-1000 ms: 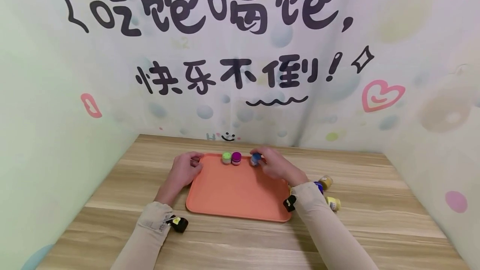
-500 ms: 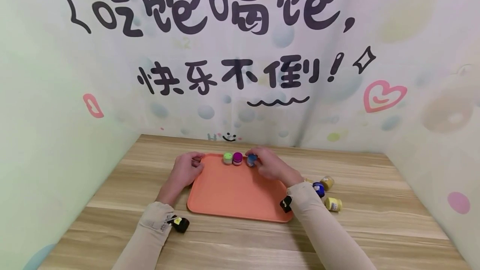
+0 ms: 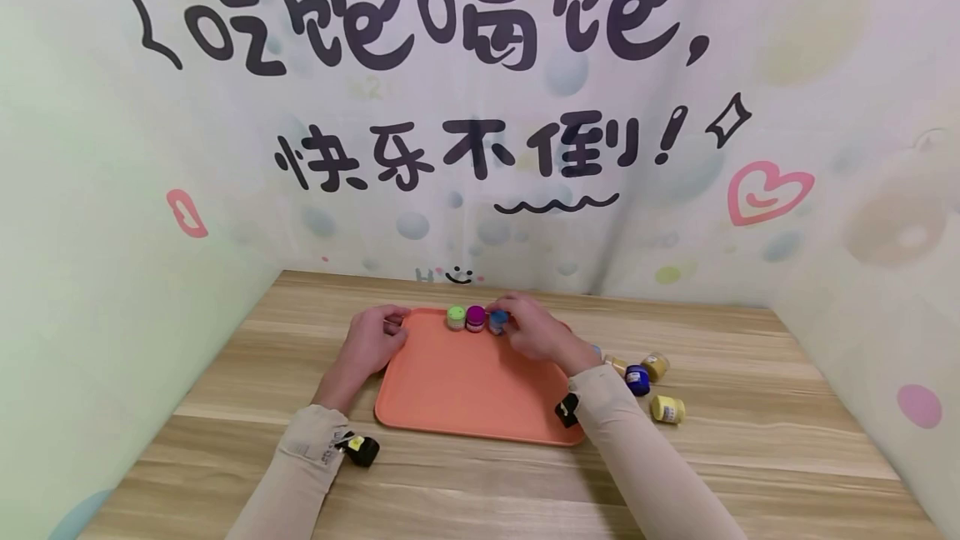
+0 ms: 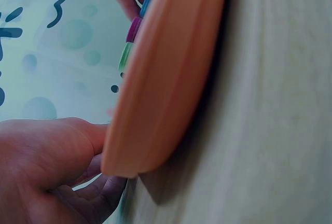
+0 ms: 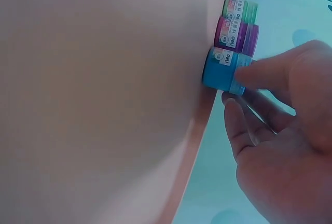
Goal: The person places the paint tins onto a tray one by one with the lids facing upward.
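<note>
An orange tray [image 3: 465, 382] lies on the table, and my left hand [image 3: 372, 338] holds its back left corner. In the left wrist view the thumb touches the tray's rim while the other fingers are partly hidden behind and below it. With thumb and fingers, my right hand [image 3: 534, 327] pinches a small blue paint jar [image 5: 218, 71] at the tray's back edge. Right beside it stands a purple jar [image 3: 476, 319], followed to the left by a green jar [image 3: 456, 317]; the three form a row along the back rim.
Right of the tray, beyond my right wrist, are several more jars: a dark blue jar [image 3: 637, 380], a tan jar [image 3: 656, 367] and a yellow jar [image 3: 667, 409]. Others there are partly hidden by the wrist. A printed wall covering [image 3: 480, 232] rises behind the table.
My right hand has moved left along the tray's back edge with the blue jar, up beside the purple one. The left hand keeps its place at the corner.
</note>
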### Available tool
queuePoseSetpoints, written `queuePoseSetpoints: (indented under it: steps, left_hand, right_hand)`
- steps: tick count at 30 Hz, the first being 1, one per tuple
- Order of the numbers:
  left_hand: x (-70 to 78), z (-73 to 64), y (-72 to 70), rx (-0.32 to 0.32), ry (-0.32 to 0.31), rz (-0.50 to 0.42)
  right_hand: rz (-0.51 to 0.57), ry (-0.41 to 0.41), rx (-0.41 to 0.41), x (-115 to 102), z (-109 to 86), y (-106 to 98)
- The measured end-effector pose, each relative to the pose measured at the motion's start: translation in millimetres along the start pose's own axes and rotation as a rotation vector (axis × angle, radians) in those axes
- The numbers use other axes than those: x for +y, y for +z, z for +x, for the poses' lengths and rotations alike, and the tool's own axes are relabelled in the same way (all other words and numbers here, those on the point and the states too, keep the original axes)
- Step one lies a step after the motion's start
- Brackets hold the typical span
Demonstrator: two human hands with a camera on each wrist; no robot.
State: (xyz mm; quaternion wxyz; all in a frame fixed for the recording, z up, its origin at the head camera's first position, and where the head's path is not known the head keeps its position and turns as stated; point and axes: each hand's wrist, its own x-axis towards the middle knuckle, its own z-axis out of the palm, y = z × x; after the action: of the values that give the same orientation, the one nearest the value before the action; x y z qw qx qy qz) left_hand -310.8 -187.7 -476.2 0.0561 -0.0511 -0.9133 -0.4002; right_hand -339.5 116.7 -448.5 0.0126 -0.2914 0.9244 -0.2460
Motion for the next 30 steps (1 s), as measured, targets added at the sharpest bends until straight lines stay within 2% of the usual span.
queuePoseSetpoints:
  steps: [5, 13, 30]
  left_hand:
    - [0.1, 0.5, 0.3, 0.001, 0.001, 0.006]
    - [-0.6, 0.5, 0.4, 0.002, 0.005, 0.006]
    - [0.4, 0.4, 0.7, -0.017, -0.016, 0.007]
  right_hand:
    - [0.044, 0.005, 0.025, 0.8, -1.0, -0.3]
    - [0.055, 0.015, 0.059, -1.4, -2.3, 0.0]
    - [0.097, 0.038, 0.059, -6.1, -2.1, 0.8]
